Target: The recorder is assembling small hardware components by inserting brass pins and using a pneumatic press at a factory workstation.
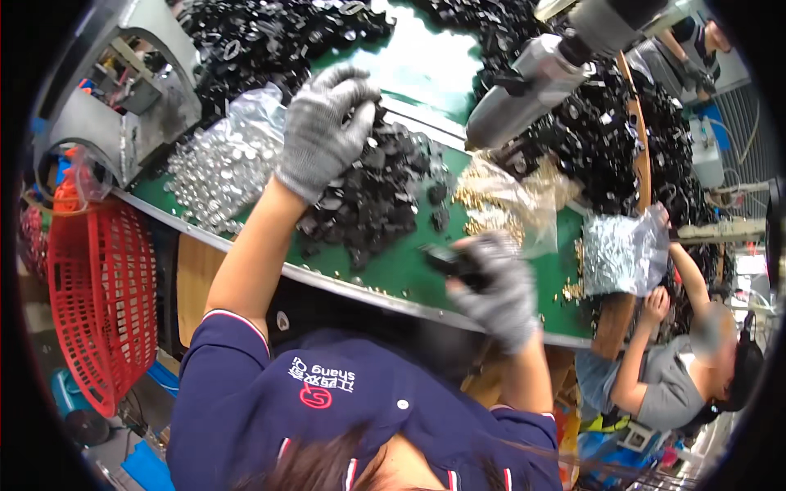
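My left hand (324,131), in a grey knit glove, hovers over the far left edge of a heap of small black plastic parts (381,192). Its fingers are bent but apart from the thumb, and I see nothing held. Closer to the table's front edge, my right hand (499,288), gloved the same way, is smeared by motion. Its thumb and fingers close on a black plastic part (449,262), whose exact kind I cannot make out. Shiny clear or silver pieces (217,172) lie left of the heap. Small brass-coloured pieces (483,196) lie right of it.
A grey machine head (524,90) hangs over the green table (393,282). More black parts (270,41) bank up at the back. A red plastic basket (102,278) stands left. At the right, a co-worker (679,368) touches a clear bag (624,254) of silvery pieces.
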Tool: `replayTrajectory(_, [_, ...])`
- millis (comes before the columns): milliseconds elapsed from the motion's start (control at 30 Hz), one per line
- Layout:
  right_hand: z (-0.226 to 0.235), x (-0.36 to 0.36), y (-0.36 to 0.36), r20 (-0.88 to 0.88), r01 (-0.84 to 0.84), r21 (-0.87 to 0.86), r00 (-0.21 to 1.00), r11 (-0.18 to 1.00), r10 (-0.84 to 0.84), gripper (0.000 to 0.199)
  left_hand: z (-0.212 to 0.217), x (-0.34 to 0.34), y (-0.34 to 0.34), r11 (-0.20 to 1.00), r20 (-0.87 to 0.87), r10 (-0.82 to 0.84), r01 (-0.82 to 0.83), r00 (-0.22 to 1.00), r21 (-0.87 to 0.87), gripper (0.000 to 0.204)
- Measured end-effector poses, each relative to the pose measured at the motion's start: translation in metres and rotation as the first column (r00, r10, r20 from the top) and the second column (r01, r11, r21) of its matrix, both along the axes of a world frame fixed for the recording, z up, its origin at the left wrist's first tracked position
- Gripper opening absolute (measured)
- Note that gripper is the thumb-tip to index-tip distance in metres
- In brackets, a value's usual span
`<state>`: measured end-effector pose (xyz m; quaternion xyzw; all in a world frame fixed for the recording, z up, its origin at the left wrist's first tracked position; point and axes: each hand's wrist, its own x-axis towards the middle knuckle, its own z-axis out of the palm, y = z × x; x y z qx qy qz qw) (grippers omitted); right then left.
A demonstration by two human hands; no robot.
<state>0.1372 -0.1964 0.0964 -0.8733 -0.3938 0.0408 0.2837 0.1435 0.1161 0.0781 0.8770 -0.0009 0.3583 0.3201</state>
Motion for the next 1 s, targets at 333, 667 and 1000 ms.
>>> replayTrajectory(333, [0.028, 0.336, -0.130, 0.624, 0.613, 0.206, 0.518, 0.763, -0.585, 0.049, 0.002, 0.167, 0.140, 0.779, -0.245, 0.439, -0.230, 0.864, 0.584, 0.081])
replayTrajectory(667, [-0.001, 0.324, -0.141, 0.420, 0.619, 0.167, 0.660, 0.768, -0.623, 0.040, -0.014, 0.232, 0.083, 0.897, -0.716, 0.242, 0.130, 0.654, 0.422, 0.083])
replayTrajectory(1000, [0.012, 0.086, -0.064, 0.245, 0.181, 0.520, 0.905, 0.835, -0.349, 0.032, 0.002, 0.181, 0.068, 0.976, -0.183, -0.124, 0.086, 0.975, -0.202, 0.063])
